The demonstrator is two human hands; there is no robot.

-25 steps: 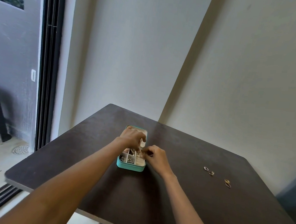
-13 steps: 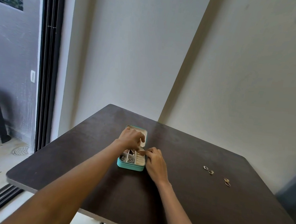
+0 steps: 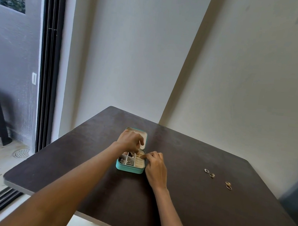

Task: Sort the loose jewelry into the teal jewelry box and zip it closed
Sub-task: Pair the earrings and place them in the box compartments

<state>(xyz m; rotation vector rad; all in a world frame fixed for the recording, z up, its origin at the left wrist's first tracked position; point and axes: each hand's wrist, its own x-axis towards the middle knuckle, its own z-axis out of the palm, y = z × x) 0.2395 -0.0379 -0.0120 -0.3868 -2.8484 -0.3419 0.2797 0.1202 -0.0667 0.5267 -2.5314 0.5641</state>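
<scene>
Pinching one gold piece (image 3: 140, 155) over one teal jewelry box (image 3: 129, 168), two hands (image 3: 155, 167), four loose rings (image 3: 212, 175).

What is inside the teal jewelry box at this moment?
The teal jewelry box lies open. Its left compartments hold small dark and silvery pieces; the cream ring rolls sit on the right. The left hand and right hand cover the far section.

Small gold piece (image 3: 140, 155) between both hands' fingertips, too tiny to identify.
</scene>
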